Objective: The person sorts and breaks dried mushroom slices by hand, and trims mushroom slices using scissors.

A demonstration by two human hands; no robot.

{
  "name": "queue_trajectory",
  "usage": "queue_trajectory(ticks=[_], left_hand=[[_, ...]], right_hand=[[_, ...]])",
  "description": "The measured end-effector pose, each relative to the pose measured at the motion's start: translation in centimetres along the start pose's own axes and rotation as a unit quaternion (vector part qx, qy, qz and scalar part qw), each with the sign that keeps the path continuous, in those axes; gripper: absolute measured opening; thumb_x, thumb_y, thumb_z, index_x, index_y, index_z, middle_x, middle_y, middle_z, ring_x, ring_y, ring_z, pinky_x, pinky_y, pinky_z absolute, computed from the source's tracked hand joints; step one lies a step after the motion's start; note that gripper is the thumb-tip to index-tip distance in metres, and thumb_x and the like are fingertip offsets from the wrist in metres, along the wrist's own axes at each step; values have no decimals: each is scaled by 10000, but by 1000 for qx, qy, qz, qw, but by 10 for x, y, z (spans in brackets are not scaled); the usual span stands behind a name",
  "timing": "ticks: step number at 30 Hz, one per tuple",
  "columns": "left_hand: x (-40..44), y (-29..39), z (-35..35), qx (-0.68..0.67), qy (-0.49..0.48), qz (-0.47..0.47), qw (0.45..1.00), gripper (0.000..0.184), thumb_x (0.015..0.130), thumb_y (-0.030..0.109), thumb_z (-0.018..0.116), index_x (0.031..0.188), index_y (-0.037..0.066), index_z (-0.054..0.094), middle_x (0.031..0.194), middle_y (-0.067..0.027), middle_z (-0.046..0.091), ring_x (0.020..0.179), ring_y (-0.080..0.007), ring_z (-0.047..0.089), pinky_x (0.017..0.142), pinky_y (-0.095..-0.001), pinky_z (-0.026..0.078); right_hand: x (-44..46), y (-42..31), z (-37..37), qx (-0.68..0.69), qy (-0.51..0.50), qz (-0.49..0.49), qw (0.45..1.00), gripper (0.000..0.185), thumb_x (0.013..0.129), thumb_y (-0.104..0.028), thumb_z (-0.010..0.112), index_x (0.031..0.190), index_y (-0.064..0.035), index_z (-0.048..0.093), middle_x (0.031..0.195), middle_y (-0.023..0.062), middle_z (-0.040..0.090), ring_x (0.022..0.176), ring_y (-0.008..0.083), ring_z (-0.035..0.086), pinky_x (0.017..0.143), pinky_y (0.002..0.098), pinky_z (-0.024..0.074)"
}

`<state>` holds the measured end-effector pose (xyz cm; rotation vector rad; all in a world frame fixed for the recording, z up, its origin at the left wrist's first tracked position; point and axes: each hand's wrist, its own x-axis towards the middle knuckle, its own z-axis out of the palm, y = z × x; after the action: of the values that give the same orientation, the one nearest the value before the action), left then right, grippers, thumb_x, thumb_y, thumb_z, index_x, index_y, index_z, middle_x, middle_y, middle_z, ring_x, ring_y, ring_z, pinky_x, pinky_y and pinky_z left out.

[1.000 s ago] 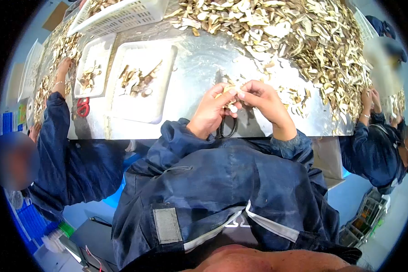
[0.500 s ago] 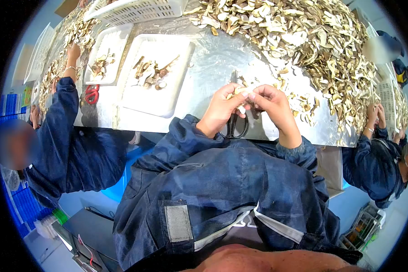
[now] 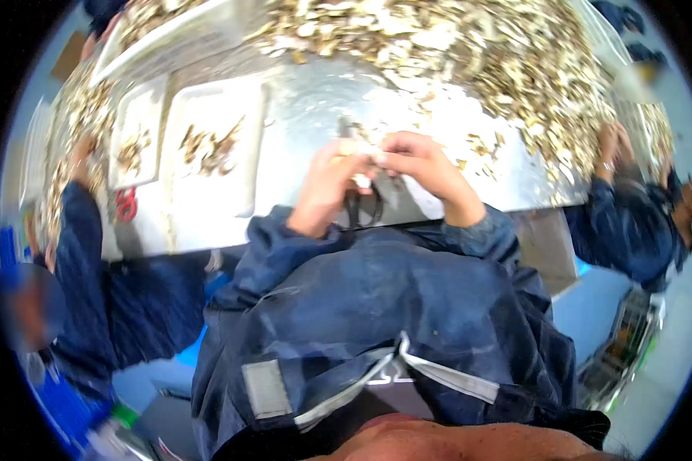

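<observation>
My left hand (image 3: 329, 184) and my right hand (image 3: 429, 173) meet above the near edge of the metal table, fingertips pinched together. Between them is a pale mushroom slice (image 3: 361, 180), partly covered by the fingers and smeared by motion and glare. Beneath the hands lie black-handled scissors (image 3: 353, 212), blade pointing away from me. A few loose mushroom slices (image 3: 480, 147) are scattered on the table right of my right hand. Left of my left hand stands a white tray (image 3: 251, 165) with several dark and pale slices in it.
A large heap of mushroom slices (image 3: 507, 58) covers the table's far right. A white basket (image 3: 173, 48) and a second, smaller tray (image 3: 158, 107) stand at the left, near red-handled scissors (image 3: 127, 204). Co-workers' hands (image 3: 84, 146) reach in at both sides.
The whole view has shifted and tilted, moving the trays left and down in the picture. Both hands stay together at the slice, with the right fingers now more closed over it.
</observation>
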<state>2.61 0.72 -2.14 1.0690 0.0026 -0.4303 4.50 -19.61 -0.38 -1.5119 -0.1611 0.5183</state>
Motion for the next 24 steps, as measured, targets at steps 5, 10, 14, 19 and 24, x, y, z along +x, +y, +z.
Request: queue_trajectory(ticks=[5,10,14,19,24], left_hand=[[-17,57,-32,204,185,183,944,254,992,242,602,1081,4,608,899,-99,665,778,-160,664,631,-287,555],[-30,112,-139,470,401,291,730,285,960,233,629,1164,35,624,1124,-139,648,999,-185,618,752,-288,512],[-20,106,-206,773,359,161,498,492,944,431,612,1316,109,588,1397,-168,505,1296,-329,469,1038,-468,390],[-22,86,-171,751,437,200,454,523,961,478,556,1345,125,569,1459,-153,465,1352,-357,401,1105,-530,281],[-2,59,-93,532,332,344,699,388,953,201,616,1285,7,563,1339,-210,533,1266,-370,469,1087,-486,340]], right_hand=[[-4,16,5,-409,239,-194,859,160,848,-177,684,942,-52,717,886,135,610,841,335,618,733,418,518],[-10,24,20,-522,267,-222,779,263,854,-198,685,1101,-114,659,1093,66,603,1064,265,551,907,433,414],[-17,52,-7,-554,245,-247,756,289,855,-205,679,1133,-135,641,1118,52,605,1128,251,535,965,436,382],[-30,35,-66,-599,368,-227,674,164,816,-158,689,971,-109,667,1017,59,624,1000,242,578,895,428,413],[13,23,-91,-529,362,-252,725,157,808,-149,695,953,-92,674,973,61,621,967,255,580,820,430,416]])
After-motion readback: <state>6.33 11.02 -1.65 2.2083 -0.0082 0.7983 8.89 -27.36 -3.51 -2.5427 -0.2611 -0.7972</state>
